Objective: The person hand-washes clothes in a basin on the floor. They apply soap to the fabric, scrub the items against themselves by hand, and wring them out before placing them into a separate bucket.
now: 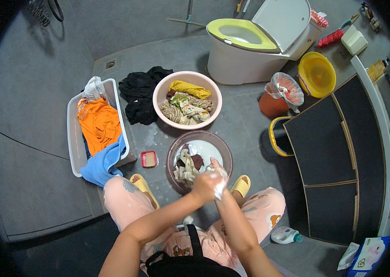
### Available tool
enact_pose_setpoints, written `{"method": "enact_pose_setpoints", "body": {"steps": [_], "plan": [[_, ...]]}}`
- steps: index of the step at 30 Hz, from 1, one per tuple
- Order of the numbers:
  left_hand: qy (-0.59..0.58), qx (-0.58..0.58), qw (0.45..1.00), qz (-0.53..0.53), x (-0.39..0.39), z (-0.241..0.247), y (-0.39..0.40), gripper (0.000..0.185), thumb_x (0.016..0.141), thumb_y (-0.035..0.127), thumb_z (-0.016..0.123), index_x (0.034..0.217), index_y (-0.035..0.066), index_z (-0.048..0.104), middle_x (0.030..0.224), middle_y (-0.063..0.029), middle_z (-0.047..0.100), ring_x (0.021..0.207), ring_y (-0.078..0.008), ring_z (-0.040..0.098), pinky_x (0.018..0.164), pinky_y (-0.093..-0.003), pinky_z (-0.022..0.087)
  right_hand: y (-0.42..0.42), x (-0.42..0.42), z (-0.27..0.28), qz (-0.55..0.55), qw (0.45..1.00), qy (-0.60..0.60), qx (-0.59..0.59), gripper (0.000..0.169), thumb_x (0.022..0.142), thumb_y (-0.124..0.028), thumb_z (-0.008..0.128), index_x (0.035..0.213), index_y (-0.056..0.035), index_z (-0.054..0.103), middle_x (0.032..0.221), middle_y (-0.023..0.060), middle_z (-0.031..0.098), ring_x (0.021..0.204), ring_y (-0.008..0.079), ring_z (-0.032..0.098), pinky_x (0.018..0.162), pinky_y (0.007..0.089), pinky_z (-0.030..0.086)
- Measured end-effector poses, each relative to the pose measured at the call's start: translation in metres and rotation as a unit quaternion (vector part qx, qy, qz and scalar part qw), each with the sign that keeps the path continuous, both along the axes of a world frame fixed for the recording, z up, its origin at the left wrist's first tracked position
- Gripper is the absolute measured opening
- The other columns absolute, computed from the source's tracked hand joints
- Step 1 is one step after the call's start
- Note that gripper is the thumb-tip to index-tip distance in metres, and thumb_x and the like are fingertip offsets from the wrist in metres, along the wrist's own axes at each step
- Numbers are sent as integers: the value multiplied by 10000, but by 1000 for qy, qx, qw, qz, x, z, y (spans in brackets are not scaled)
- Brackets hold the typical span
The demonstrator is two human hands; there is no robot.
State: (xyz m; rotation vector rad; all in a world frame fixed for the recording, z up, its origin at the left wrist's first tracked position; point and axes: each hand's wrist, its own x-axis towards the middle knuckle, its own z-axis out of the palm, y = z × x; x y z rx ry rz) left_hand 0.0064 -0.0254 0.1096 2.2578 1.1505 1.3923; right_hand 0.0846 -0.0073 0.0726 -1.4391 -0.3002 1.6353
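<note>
Over the right side of a translucent basin [170, 152], my left hand [209, 185] is curled against my right hand [218, 169]. White suds cover the place where they meet, and blur hides whether cloth lies between the fingers. Inside the basin are milky, soapy water [209, 149], a twisted pale cloth [189, 168] and a dark brown cloth [197, 161]. A pink basin [157, 100] just beyond holds a yellow cloth [189, 89] and striped cloths [170, 111]. Left of the soapy basin, a soap bar [150, 159] sits in a red-rimmed dish [142, 160].
Black clothes [141, 86] lie on the floor beside a white laundry basket [72, 138] with an orange shirt [99, 124] and blue towel [103, 166]. Rightward are a toilet [240, 65], a lined red bin [273, 105], a dark cabinet [323, 149] and a detergent bottle [284, 235].
</note>
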Motion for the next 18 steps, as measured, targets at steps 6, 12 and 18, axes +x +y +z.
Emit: {"method": "enact_pose_setpoints", "body": {"steps": [6, 12, 18], "plan": [[-42, -119, 989, 74, -10, -7, 27, 130, 671, 174, 590, 588, 82, 548, 550, -124, 515, 492, -276, 527, 445, -364, 400, -18, -16, 45, -38, 981, 165, 98, 189, 842, -254, 466, 771, -102, 552, 662, 7, 529, 560, 119, 513, 511, 239, 436], [10, -131, 988, 84, -25, -18, 31, 163, 688, 195, 581, 586, 70, 552, 573, -157, 527, 515, -288, 542, 458, -380, 403, -24, -17, 24, -17, 994, 99, 31, 181, 832, -247, 504, 878, -83, 566, 752, 24, 562, 686, 117, 554, 571, 250, 455], [-4, -315, 949, -10, -38, -9, 49, 356, 683, 396, 596, 717, 42, 584, 703, -154, 595, 633, -317, 573, 583, -367, 439, -4, 10, 32, -32, 996, 21, 79, 256, 833, -311, 507, 761, -71, 560, 679, 20, 566, 564, 121, 547, 505, 257, 449]]}}
